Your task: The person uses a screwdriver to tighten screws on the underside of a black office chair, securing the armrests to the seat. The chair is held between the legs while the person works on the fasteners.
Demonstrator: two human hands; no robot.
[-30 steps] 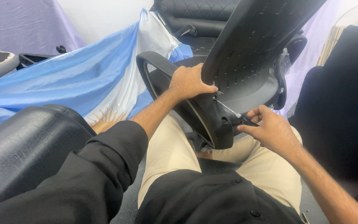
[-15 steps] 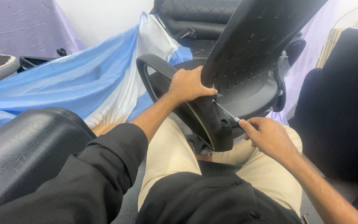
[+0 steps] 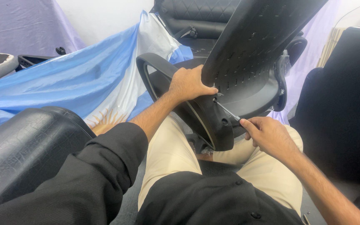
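One black office chair lies tipped across the person's lap. One left hand is closed over its seat edge beside one looped armrest. One right hand pinches one slim metal tool against the frame. One blue-and-white cloth drapes behind; white wall beyond.

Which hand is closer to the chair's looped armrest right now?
Left. The left hand grips the seat edge right beside the armrest; the right hand is lower, holding a screwdriver at the bracket.
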